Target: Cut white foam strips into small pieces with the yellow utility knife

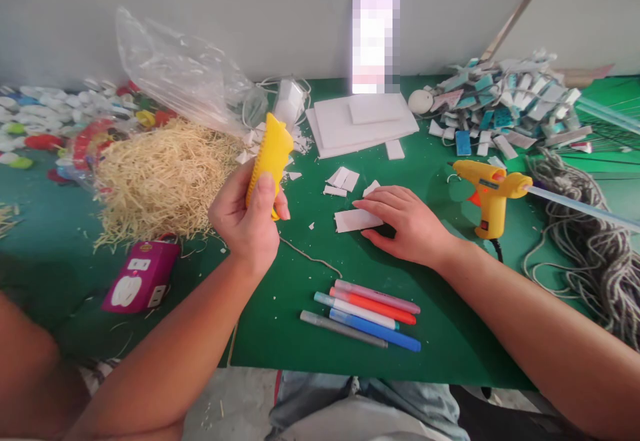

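My left hand (250, 217) is wrapped round a yellow box cutter (270, 154), raised over the table with its head pointing up. I cannot make out a bare blade. Lower on the green tabletop, my right hand (407, 224) holds a small white foam board piece (350, 221), thumb along its near edge and fingers along its far edge. Just beyond that piece lie several small white cut pieces (343, 179). Further back is a stack of larger white boards (360, 124), with one small white rectangle (395, 149) beside it.
Several markers (370, 314) lie near the front edge. A yellow glue gun (493, 194) and grey cord (585, 227) are at the right, below a heap of small blocks (510, 104). Leftward are straw shreds (160, 181), a plastic bag (185, 74) and a purple power socket (143, 277).
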`<state>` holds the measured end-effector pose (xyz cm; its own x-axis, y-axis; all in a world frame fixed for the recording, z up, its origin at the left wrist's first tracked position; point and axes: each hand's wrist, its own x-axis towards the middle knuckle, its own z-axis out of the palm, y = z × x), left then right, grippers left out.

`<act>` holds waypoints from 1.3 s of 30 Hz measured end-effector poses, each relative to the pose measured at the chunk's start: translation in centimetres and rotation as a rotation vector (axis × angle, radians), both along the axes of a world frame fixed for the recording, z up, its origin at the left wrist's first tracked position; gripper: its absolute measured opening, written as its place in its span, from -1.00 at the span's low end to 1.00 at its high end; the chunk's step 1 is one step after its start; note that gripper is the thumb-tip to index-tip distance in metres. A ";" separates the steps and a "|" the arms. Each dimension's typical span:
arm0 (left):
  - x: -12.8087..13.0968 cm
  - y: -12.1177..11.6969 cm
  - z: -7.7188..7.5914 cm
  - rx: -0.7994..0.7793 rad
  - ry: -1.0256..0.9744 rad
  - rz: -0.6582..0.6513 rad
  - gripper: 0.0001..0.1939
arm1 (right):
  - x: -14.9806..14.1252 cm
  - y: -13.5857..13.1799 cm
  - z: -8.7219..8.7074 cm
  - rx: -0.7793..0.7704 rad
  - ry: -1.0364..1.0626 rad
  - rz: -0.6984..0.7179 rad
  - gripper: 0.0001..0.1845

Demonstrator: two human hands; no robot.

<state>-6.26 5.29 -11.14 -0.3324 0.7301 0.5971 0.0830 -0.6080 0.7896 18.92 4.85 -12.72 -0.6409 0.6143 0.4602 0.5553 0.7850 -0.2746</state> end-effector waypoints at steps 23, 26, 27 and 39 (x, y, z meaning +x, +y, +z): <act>0.0 -0.4 0.1 0.055 0.150 0.017 -0.72 | 0.4 0.1 -0.2 -0.048 0.023 -0.058 -0.54; 0.2 -0.6 0.2 0.075 0.154 -0.001 -0.70 | 0.3 0.0 -0.1 -0.069 0.033 -0.063 -0.64; 0.3 -0.6 0.3 0.090 0.137 -0.011 -0.71 | 0.3 -0.1 -0.1 -0.072 0.032 -0.065 -0.67; 0.3 -1.1 0.2 0.003 0.089 0.178 -0.75 | 0.4 -0.1 0.2 -0.005 0.039 -0.146 -0.76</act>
